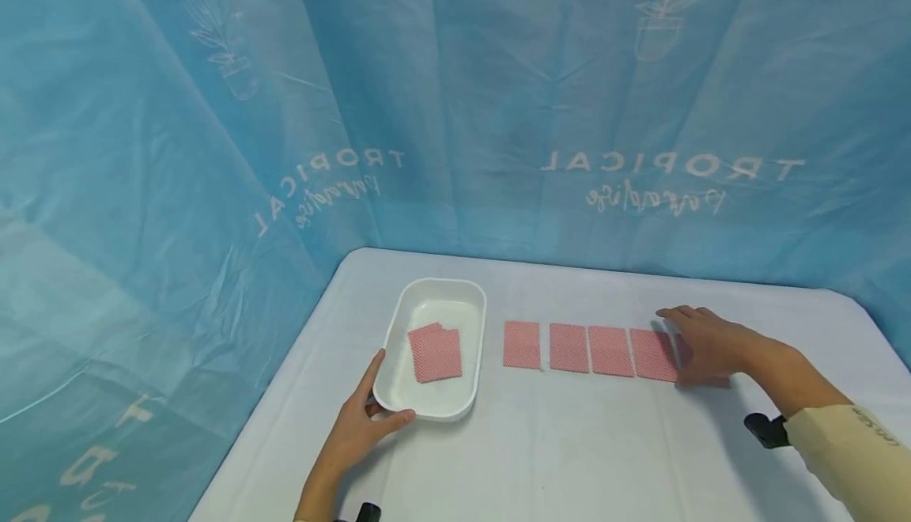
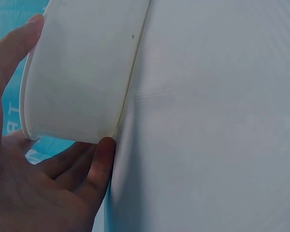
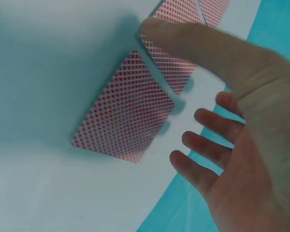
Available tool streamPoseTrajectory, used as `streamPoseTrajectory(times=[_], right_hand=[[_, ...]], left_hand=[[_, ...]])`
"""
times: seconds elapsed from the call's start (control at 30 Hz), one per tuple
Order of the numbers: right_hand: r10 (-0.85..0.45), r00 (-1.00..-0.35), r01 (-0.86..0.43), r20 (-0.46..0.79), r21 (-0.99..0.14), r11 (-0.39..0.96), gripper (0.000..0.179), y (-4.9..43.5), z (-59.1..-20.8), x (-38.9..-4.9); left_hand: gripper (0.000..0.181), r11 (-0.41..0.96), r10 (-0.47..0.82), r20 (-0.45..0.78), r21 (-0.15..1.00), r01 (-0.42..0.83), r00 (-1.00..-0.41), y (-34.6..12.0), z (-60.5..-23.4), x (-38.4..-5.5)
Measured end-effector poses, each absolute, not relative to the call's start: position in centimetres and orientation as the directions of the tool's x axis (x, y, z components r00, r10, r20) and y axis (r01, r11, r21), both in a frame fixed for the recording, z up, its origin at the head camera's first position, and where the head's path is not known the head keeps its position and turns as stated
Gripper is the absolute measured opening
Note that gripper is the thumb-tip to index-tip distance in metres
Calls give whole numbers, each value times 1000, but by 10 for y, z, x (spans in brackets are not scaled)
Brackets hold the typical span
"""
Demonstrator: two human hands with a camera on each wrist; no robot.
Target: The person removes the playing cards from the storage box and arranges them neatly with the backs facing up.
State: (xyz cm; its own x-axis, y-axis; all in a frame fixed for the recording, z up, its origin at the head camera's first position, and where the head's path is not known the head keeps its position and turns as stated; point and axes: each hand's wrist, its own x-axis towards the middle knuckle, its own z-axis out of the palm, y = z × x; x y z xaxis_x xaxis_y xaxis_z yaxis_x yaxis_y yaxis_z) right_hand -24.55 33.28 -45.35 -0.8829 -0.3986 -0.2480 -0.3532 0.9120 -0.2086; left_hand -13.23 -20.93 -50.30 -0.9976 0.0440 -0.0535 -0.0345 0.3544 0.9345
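A white plastic tray (image 1: 475, 300) stands on the table with a few overlapping red-patterned playing cards (image 1: 437, 354) in it, backs up. My left hand (image 1: 359, 427) grips its near left corner, thumb by the rim and fingers against the side wall (image 2: 77, 77). To the right, several playing cards (image 1: 522, 344) lie backs up in a row. Over the row's right end hovers my right hand (image 1: 715, 346), fingers spread, partly hiding the last card. In the right wrist view that end card (image 3: 123, 111) lies in the open, while the thumb overlaps the neighbouring card (image 3: 176, 72).
A white cloth (image 1: 569, 451) covers the table. Blue printed curtains (image 1: 498, 95) hang along its back and left sides. Dark wrist devices (image 1: 767, 430) sit at both wrists, and a light sleeve (image 1: 850, 451) covers the right forearm.
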Motion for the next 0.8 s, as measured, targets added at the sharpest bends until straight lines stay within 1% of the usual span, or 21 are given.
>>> streamPoseTrajectory(times=[0.1, 0.27, 0.4, 0.53, 0.8], right_hand=[[-393, -892, -347, -223, -219, 912, 109, 328, -449, -248], [-404, -898, -351, -172, -271, 896, 101, 320, -444, -251], [-420, -897, -372, -140, -275, 887, 95, 317, -442, -254], [-427, -894, -381, -134, -275, 883, 91, 313, -438, -257], [-450, -884, -397, -127, -307, 865, 88, 294, -436, -261]], left_hand=[[105, 347, 46, -63, 937, -43, -997, -206, -497, -130], [104, 371, 32, -62, 928, -46, -998, -208, -502, -131], [103, 368, 42, -45, 929, -27, -998, -212, -510, -134], [105, 364, 58, -33, 932, -10, -998, -212, -512, -134], [104, 362, 55, -48, 932, -25, -997, -213, -512, -134]])
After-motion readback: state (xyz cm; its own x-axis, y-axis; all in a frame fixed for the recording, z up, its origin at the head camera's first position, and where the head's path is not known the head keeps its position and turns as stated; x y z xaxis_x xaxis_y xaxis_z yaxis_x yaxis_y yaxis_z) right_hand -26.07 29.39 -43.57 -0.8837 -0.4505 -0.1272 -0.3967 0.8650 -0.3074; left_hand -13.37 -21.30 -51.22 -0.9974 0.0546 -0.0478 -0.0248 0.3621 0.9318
